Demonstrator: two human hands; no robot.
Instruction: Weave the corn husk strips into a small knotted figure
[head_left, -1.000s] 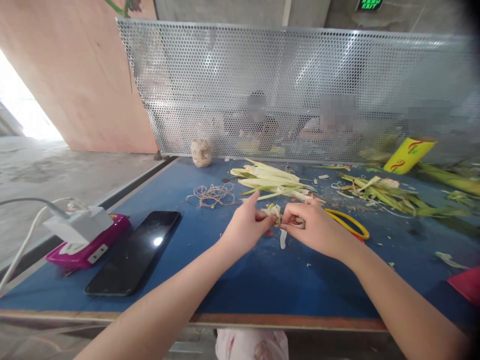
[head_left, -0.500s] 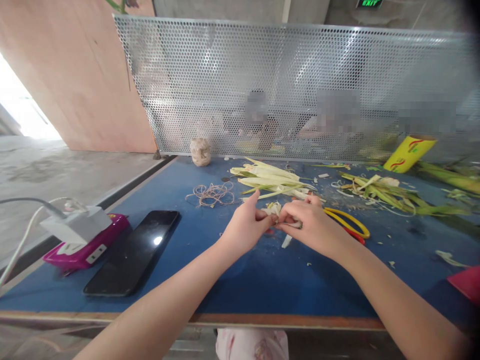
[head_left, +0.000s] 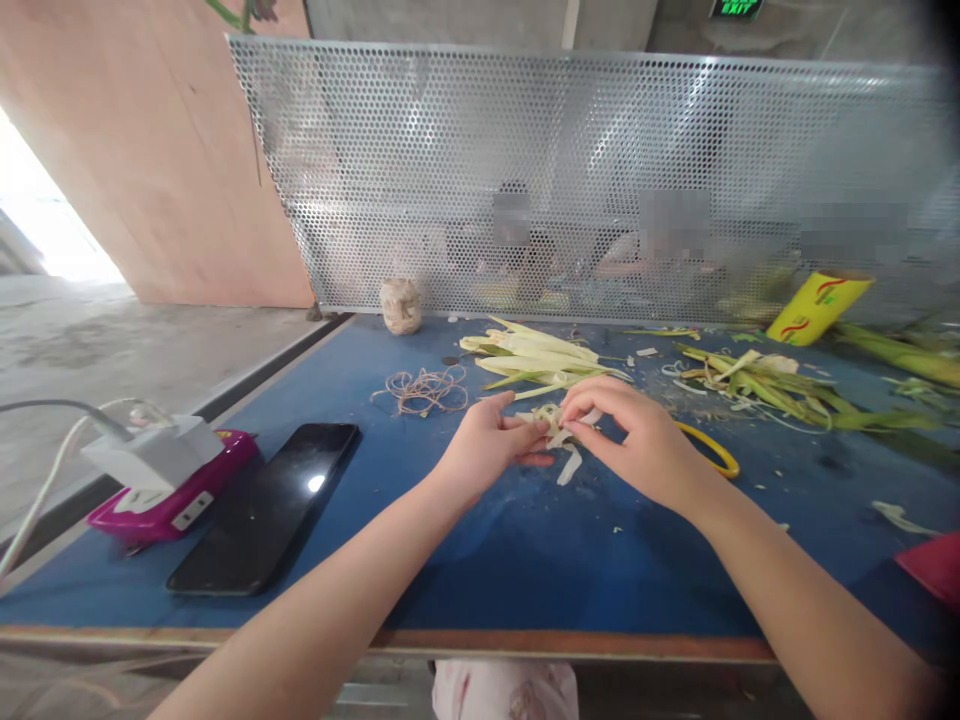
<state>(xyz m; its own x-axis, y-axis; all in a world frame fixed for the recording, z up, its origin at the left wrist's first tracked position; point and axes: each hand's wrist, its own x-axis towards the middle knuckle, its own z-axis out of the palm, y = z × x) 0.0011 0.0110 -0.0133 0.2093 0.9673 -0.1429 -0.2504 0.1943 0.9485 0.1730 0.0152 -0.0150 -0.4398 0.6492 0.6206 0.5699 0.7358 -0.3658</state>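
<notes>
My left hand [head_left: 491, 445] is closed, thumb and fingers pinching a small bundle of pale corn husk [head_left: 547, 416] over the middle of the table. Right beside it, my right hand [head_left: 634, 440] pinches a whitish husk strip [head_left: 587, 419] between thumb and forefinger. Another pale strip [head_left: 570, 466] hangs or lies just below the fingers; I cannot tell which. Beyond both hands lies a pile of pale corn husks [head_left: 536, 352]. A yellow loop handle [head_left: 712, 447] shows partly from behind my right wrist.
A tangle of thin string [head_left: 424, 390] lies left of the husks, with a wrapped roll [head_left: 400, 306] behind. At left are a phone [head_left: 266, 510] and a purple power strip [head_left: 180, 500]. Green husks [head_left: 772, 385] and a yellow tube [head_left: 819, 307] lie right. A perforated metal screen [head_left: 450, 150] closes the back.
My right hand has turned and lifted slightly, now drawing out a pale strip. My left fingers have spread a little below the bundle. The red handle part is now hidden.
</notes>
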